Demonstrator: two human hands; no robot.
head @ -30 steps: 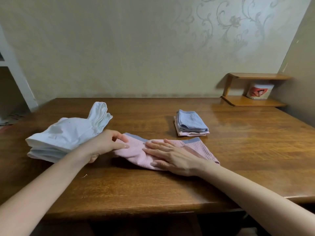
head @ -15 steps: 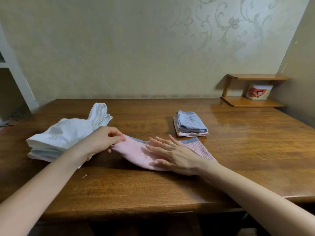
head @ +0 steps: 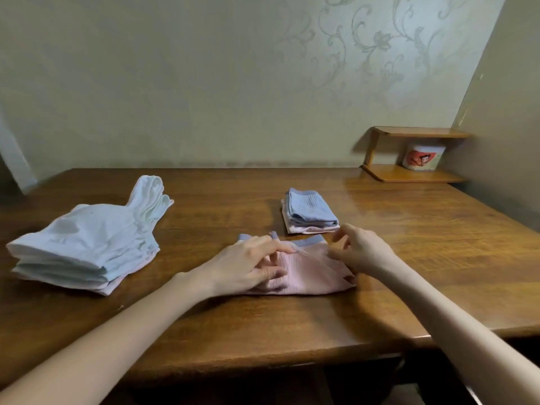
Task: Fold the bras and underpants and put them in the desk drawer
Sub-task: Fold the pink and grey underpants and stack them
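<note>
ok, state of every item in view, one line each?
pink underpants: partly folded, flat on desk
left hand: pressing on the pink underpants
right hand: open, fingers at the garment's right edge
folded pile: stacked, blue on top
white stack: folded, untouched
desk: drawer unseen

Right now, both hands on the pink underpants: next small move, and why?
Probably fold the right side inward. The left hand presses the pink underpants flat on the desk with one side apparently folded in, while the right hand is at the right edge. It is not yet as compact as the folded stack behind.
</note>
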